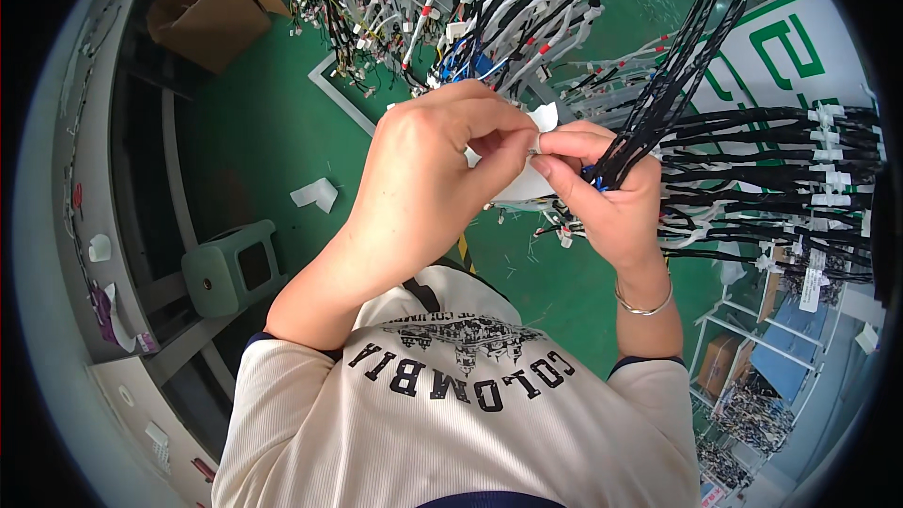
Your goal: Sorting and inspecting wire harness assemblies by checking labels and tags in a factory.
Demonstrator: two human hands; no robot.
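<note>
My left hand (447, 155) is closed, its thumb and fingers pinched at the edge of a small white slip (544, 118), paper or tape. My right hand (611, 193), a silver bangle on its wrist, meets it with thumb and forefinger also pinched there. What lies exactly between the fingertips is mostly hidden. More white sheet (527, 186) shows below the fingers. A bundle of black braided cables (649, 113) slants down from the upper right across my right hand, with blue bits at its lower end; whether the hand grips it I cannot tell.
Dense wire harnesses (376, 0) hang ahead. Rows of black cables (762, 150) with white ties stretch along the right, before a white and green board (795, 52). A cardboard box (212, 14), a green stool (233, 268) and a paper scrap (315, 195) are on the left.
</note>
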